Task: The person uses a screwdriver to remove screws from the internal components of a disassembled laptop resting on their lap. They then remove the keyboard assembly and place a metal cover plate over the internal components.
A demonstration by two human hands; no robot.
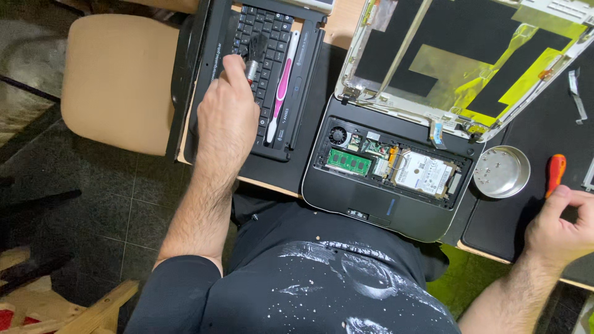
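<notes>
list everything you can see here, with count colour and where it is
brush: 1, black bristles, in the left hand over the keyboard
keyboard: 1, black, detached, upper left of the desk
toothbrush: 1, pink and white, lying along the keyboard's right edge
opened laptop base: 1, black, centre, internals exposed
memory module: 1, green, inside the base
hard drive: 1, silver, inside the base
screen lid: 1, white frame with yellow and black lining, upper right
metal dish: 1, silver, right of the base
screwdriver: 1, orange handle, by the right hand
chair: 1, beige, left
left hand: grips the brush
right hand: rests on the black mat, by the screwdriver
</notes>
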